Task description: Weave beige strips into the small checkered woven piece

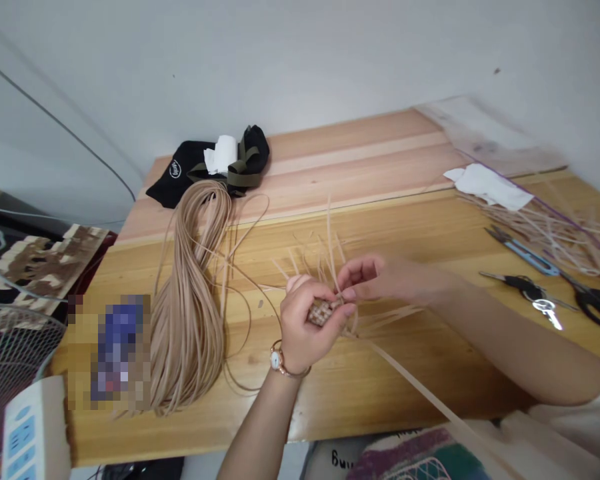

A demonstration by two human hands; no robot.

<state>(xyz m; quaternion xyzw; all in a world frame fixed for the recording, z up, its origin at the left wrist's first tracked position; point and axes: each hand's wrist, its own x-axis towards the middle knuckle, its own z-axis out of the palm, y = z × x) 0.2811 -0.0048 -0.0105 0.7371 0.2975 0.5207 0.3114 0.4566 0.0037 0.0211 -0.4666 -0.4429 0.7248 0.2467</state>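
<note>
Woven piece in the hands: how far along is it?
Done: a small checkered woven patch. In hand: the left hand grips it while the right hand pinches a strip. Left: loose strip ends fan out unwoven, and the big strip bundle lies on the table.

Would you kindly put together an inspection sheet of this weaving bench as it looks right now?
Surface: wooden table, pale boards, strewn with loose strips.
Job's things: small woven piece with strips sticking out of it; one long strip runs off toward the person.
Hands: left hand, watch on its wrist, grips the woven piece; right hand pinches at it from the other side.
Clutter: reed bundle, black cap, olive strap, white paper, scissors, keys, cut strips at right.
Cables: thin grey cable along the wall.
Surroundings: fan grille and a white box with blue buttons at left.
</note>
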